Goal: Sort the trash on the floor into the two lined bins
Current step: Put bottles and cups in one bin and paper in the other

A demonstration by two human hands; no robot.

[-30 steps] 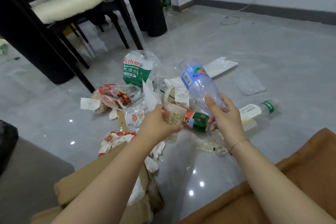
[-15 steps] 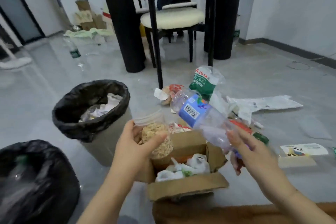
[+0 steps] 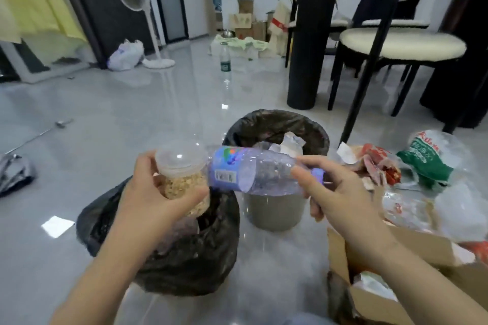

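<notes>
My left hand (image 3: pixel 153 200) grips a clear plastic jar (image 3: pixel 182 177) half full of tan crumbs, upright above the near black-lined bin (image 3: pixel 190 253). My right hand (image 3: pixel 335 192) holds an empty clear plastic bottle (image 3: pixel 253 171) with a blue label by its cap end, lying sideways over the gap between the two bins. The far black-lined bin (image 3: pixel 277 126) holds crumpled paper and plastic. More trash lies right of it: red wrappers (image 3: pixel 377 163), a green and white bag (image 3: pixel 427 158), clear plastic (image 3: pixel 459 208).
An open cardboard box (image 3: pixel 396 285) with white scraps sits at the lower right. Black table legs (image 3: pixel 309 34) and chairs (image 3: pixel 401 45) stand behind the bins. A water bottle (image 3: pixel 225 60) stands on the grey floor farther back, with a fan (image 3: pixel 142 21) and boxes beyond.
The view swung left from the trash pile to the bins. Both hands carried the jar and the bottle over the two bins; the bottle now lies level.
</notes>
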